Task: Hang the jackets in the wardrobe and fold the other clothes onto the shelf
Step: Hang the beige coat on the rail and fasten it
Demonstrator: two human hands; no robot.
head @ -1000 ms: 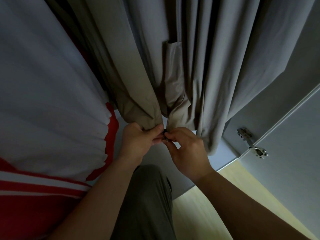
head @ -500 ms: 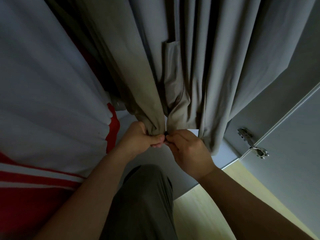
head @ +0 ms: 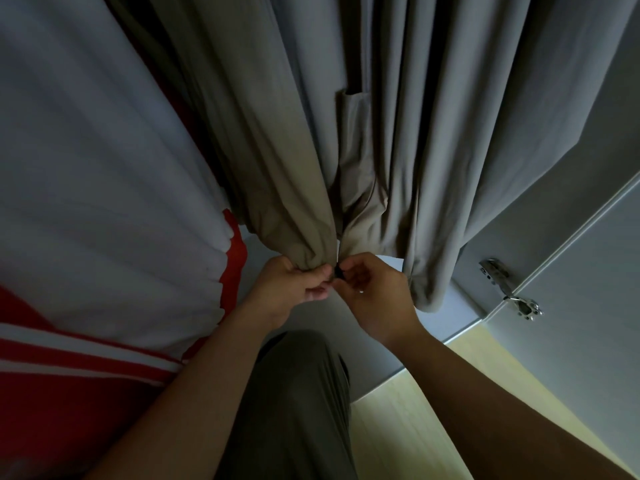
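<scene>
The beige jacket (head: pixel 277 150) hangs in the wardrobe, long axis vertical, hem down; its top is cut off by the frame edge. The left hand (head: pixel 287 289) grips the bunched left hem. The right hand (head: pixel 377 299) pinches a small dark zip piece (head: pixel 337 271), hard to make out. A white-and-red garment (head: pixel 104 202) hangs left; a door hinge (head: pixel 509 289) sits right.

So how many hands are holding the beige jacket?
2. The left hand grips the bottom hem of the beige jacket; the right hand pinches the dark zipper piece beside it. No others show.
</scene>
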